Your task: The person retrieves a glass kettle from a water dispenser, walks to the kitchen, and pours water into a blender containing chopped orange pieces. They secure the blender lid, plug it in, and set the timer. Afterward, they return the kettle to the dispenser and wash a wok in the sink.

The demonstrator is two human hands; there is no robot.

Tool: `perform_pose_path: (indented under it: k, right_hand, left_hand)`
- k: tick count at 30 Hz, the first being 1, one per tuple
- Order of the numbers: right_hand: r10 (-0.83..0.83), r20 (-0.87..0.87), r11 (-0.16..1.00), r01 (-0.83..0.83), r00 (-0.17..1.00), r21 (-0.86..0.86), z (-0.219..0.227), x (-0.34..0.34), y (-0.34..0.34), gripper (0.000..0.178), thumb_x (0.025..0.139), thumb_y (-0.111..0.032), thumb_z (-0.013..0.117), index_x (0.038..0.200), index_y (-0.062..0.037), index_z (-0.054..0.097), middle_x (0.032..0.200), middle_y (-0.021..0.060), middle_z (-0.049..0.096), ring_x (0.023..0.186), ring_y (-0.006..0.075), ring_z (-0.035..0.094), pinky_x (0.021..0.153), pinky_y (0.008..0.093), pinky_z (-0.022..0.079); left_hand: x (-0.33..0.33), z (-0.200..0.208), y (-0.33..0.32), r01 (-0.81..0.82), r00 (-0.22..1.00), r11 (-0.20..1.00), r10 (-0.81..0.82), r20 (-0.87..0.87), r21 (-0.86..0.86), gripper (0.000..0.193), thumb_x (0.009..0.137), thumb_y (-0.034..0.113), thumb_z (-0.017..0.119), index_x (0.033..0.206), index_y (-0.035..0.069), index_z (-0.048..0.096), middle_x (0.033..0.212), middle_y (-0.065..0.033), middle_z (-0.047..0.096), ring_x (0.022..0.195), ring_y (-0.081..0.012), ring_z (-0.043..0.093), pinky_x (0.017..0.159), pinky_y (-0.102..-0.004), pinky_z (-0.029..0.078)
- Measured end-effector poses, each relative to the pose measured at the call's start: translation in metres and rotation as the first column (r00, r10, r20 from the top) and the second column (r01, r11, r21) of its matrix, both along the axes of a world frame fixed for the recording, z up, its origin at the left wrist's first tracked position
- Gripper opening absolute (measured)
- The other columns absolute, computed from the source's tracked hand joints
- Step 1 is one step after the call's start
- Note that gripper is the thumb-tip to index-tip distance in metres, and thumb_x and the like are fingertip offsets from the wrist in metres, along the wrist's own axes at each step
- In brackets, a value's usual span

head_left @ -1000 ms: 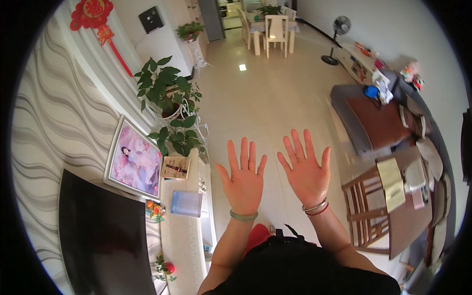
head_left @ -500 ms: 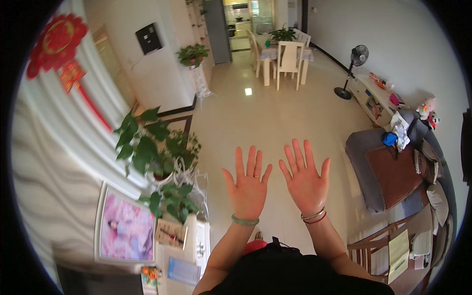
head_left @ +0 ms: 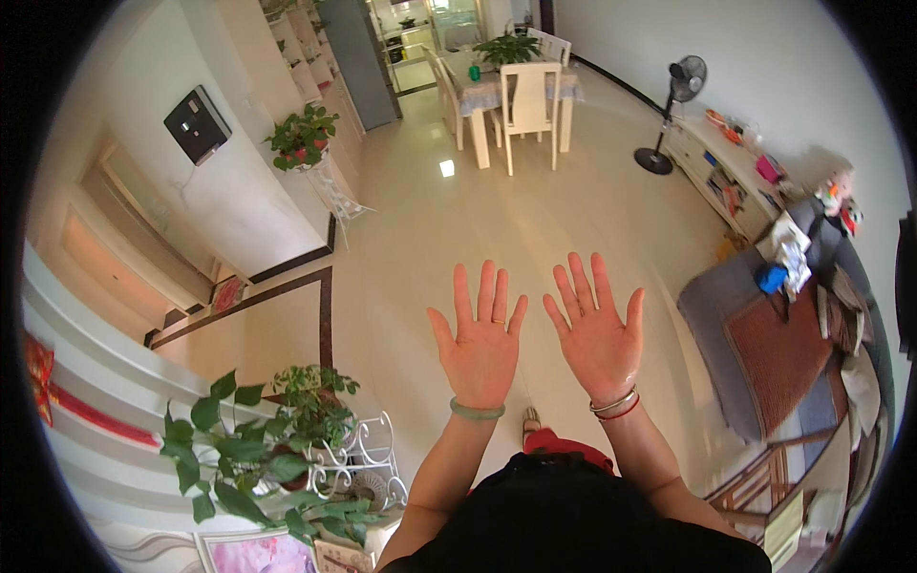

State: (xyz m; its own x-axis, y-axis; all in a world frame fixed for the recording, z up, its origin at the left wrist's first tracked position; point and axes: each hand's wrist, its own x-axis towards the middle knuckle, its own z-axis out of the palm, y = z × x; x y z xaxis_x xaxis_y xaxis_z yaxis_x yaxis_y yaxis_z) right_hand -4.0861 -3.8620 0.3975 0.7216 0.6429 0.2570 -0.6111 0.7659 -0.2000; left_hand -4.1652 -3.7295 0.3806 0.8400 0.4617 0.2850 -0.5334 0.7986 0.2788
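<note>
Both of my hands are held out in front of me over the tiled floor, palms facing up toward me and fingers spread. My left hand is open and holds nothing; a ring sits on one finger and a green bangle circles the wrist. Beside it, a short gap away, my right hand is likewise open with nothing in it. A silvery bracelet and a red cord bracelet go round the right wrist. Neither hand touches anything. Below them, a sandalled foot shows on the floor.
To the left stand leafy potted plants on a white wire stand. A grey sofa lines the right side, with a low white cabinet and a black fan beyond. Ahead is a dining table with chairs.
The view has shifted forward through the room; the plants have slid down and left, and a doorway shows at left. Both hands stay open and raised.
</note>
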Motion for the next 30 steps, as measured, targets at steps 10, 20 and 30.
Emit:
perform_pose_path:
  k: [10, 20, 30]
  right_hand:
    - [0.22, -0.038, 0.976, -0.22, 0.975, 0.007, 0.007, 0.212, 0.215, 0.072, 0.098, -0.062, 0.026, 0.153, -0.0154, 0.019, 0.158, 0.0055, 0.021, 0.146, 0.0238, 0.017, 0.119, 0.0441, 0.016]
    - [0.167, 0.071, 0.986, -0.167, 0.983, -0.01, 0.018, 0.456, 0.425, 0.074, 0.098, -0.062, 0.025, 0.153, -0.0142, 0.016, 0.158, 0.0063, 0.019, 0.146, 0.024, 0.016, 0.119, 0.0447, 0.015]
    - [0.045, -0.006, 0.999, -0.045, 0.999, 0.002, 0.01, 0.684, 0.587, 0.071, 0.098, -0.06, 0.029, 0.153, -0.0168, 0.018, 0.158, 0.0057, 0.021, 0.146, 0.024, 0.017, 0.118, 0.0454, 0.015]
  left_hand:
    - [0.189, 0.006, 0.19, -0.221, 0.975, 0.973, 0.22, -0.018, -0.072, 0.063, 0.098, 0.061, 0.028, 0.152, 0.028, 0.023, 0.158, -0.0065, 0.021, 0.146, -0.0238, 0.016, 0.118, -0.0497, 0.009]
    - [0.429, 0.018, 0.404, -0.235, 0.972, 0.972, 0.235, 0.009, -0.021, 0.063, 0.098, 0.06, 0.026, 0.153, 0.028, 0.021, 0.158, -0.0063, 0.021, 0.146, -0.0238, 0.015, 0.118, -0.0495, 0.008]
    - [0.674, 0.012, 0.581, -0.136, 0.991, 0.991, 0.136, -0.004, 0.014, 0.064, 0.098, 0.061, 0.024, 0.153, 0.029, 0.019, 0.159, -0.0056, 0.018, 0.147, -0.023, 0.013, 0.118, -0.0487, 0.008]
